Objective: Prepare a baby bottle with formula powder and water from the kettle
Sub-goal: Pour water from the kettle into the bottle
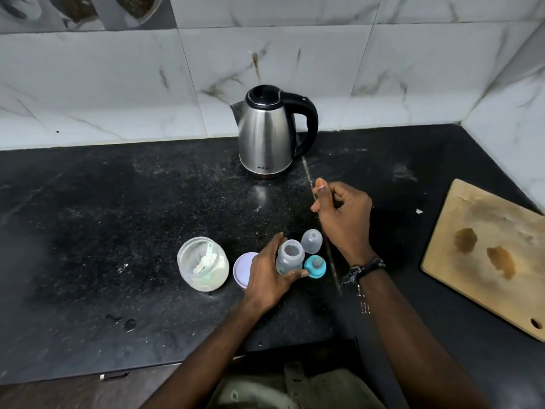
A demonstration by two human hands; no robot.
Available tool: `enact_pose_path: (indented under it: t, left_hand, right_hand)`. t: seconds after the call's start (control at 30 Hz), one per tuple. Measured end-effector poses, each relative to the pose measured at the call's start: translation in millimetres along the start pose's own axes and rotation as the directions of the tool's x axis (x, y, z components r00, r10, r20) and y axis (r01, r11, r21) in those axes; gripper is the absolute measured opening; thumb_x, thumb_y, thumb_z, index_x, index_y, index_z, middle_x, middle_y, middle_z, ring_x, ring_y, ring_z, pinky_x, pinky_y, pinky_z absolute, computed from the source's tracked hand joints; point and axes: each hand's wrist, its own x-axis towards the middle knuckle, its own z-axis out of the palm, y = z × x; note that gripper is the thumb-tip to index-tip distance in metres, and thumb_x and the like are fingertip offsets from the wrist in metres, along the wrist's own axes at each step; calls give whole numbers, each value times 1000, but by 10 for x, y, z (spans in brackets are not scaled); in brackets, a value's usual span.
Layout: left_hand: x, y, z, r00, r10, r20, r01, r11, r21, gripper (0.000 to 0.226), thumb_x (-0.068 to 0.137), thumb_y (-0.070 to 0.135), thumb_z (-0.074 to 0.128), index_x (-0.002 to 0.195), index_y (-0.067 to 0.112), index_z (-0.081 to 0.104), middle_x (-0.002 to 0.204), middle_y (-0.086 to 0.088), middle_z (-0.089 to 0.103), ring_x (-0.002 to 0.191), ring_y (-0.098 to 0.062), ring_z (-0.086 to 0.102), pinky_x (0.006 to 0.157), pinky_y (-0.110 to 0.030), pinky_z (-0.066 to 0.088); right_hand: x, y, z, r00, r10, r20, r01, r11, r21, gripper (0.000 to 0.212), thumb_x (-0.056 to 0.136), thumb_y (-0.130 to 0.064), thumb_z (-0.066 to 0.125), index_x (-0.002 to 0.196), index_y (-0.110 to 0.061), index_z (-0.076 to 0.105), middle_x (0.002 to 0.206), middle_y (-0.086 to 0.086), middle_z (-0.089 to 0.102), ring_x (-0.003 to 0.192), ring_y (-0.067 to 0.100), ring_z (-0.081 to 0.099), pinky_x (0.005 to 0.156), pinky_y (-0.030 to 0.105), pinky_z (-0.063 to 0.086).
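Observation:
My left hand (269, 276) grips the small clear baby bottle (289, 256), which stands upright and uncapped on the black counter (118, 216). My right hand (342, 215) hovers above the counter between the bottle and the kettle, fingers loosely curled and holding nothing. The steel kettle (267, 134) with its black handle to the right stands at the back by the wall, lid shut. An open glass jar of formula powder (203, 264) with a scoop inside stands left of the bottle. The teal nipple ring (315, 265) and the clear bottle cap (311, 241) sit just right of the bottle.
The jar's pale lilac lid (243, 268) lies between the jar and my left hand. A wooden cutting board (486, 252) lies at the right edge of the counter. Marble-tiled walls close the back and right side. Small drops of water sit at the front left.

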Motion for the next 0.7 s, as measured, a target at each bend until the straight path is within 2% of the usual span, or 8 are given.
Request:
enact_pose_path:
  t: [0.1, 0.17, 0.3, 0.37, 0.47, 0.57, 0.63, 0.7]
  left_hand:
    - [5, -38, 33, 999, -16, -45, 14, 999, -39, 57, 68, 30, 97, 115, 31, 65, 106, 14, 75, 98, -7, 71, 88, -38, 58]
    - [12, 13, 31, 997, -7, -82, 2, 998, -62, 55, 67, 27, 99, 111, 37, 67, 105, 19, 75, 98, -5, 72, 85, -31, 58]
    - [103, 170, -26, 989, 15, -150, -35, 990, -133, 53, 67, 20, 99, 111, 32, 71, 107, 19, 76, 101, -2, 71, 86, -18, 54]
    - [196, 263, -83, 981, 36, -192, -67, 985, -157, 54, 68, 21, 99, 112, 35, 70, 108, 16, 77, 103, -4, 71, 89, -24, 56]
    - [361, 362, -158, 965, 51, -259, -97, 981, -166, 57, 69, 23, 98, 119, 22, 72, 113, 9, 77, 108, -11, 72, 93, -36, 58]
    - [531, 415, -218, 950, 49, -309, -101, 983, -153, 59, 69, 29, 98, 120, 18, 72, 114, 8, 77, 108, -12, 72, 94, -43, 59]
    - [623, 427, -242, 945, 45, -324, -99, 983, -152, 60, 69, 34, 97, 121, 18, 71, 114, 7, 77, 108, -13, 73, 93, -45, 59]
    - [700, 427, -250, 940, 36, -339, -95, 982, -162, 61, 69, 32, 97, 122, 17, 71, 115, 8, 77, 108, -11, 73, 94, -44, 59]
  right_hand:
    - [88, 78, 18, 1000, 27, 10, -27, 999, 31, 42, 98, -28, 60, 63, -7, 65, 57, -3, 67, 56, 15, 66, 62, 39, 55]
    - [173, 119, 41, 999, 31, 14, -32, 998, 45, 41, 99, -27, 60, 64, -6, 66, 58, -2, 68, 57, 15, 67, 63, 36, 55]
    - [430, 136, 159, 999, 38, -2, -37, 994, 104, 37, 99, -22, 59, 69, -4, 69, 65, 1, 71, 63, 15, 69, 66, 21, 52]
    - [647, 154, 263, 997, 76, -23, -73, 990, 123, 33, 99, -24, 60, 74, -5, 70, 66, 0, 71, 65, 15, 69, 67, 21, 52]
    - [1075, 205, 461, 992, 101, -79, -92, 990, 105, 35, 96, -32, 61, 75, -6, 70, 67, 0, 70, 66, 18, 68, 68, 31, 54]
    - [1543, 231, 659, 986, 96, -134, -92, 995, 34, 36, 94, -36, 60, 75, -6, 67, 71, 1, 69, 68, 19, 64, 67, 35, 51]
    - [1817, 265, 776, 985, 59, -162, -71, 995, -71, 35, 96, -37, 57, 79, -7, 66, 80, 6, 69, 77, 23, 64, 66, 31, 44]
    - [2035, 330, 883, 986, 47, -160, -72, 985, -157, 37, 97, -42, 52, 87, -9, 66, 93, 11, 69, 91, 30, 63, 74, 31, 42]
